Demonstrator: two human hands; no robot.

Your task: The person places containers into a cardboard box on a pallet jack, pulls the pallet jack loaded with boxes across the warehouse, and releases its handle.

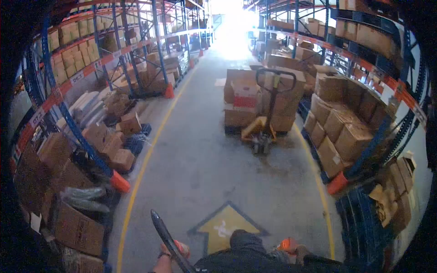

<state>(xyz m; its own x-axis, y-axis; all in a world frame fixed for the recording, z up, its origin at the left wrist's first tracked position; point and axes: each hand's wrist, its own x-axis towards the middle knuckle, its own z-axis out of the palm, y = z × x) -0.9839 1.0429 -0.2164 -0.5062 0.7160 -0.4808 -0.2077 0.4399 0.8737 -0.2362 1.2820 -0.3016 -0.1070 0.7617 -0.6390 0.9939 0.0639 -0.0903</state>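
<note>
At the lower edge of the view, my left hand (180, 249) is partly covered by a dark, curved bar (165, 235) that slants up toward the left. An orange patch shows at this hand, but its fingers are too blurred to read. My right hand (300, 253) is closed beside a bright orange thing (287, 245), whose kind I cannot make out. Between the hands lies the dark clothing (246, 243) on my body. A yellow floor arrow (227, 223) with a dark border is painted just ahead.
A yellow pallet jack (268, 129) with an upright handle stands ahead, at a pallet stacked with cardboard boxes (241, 93). Blue and orange racks line both sides, with orange post guards (120, 182). Yellow lines (144, 170) border the aisle. Boxes (350, 136) sit on pallets at the right.
</note>
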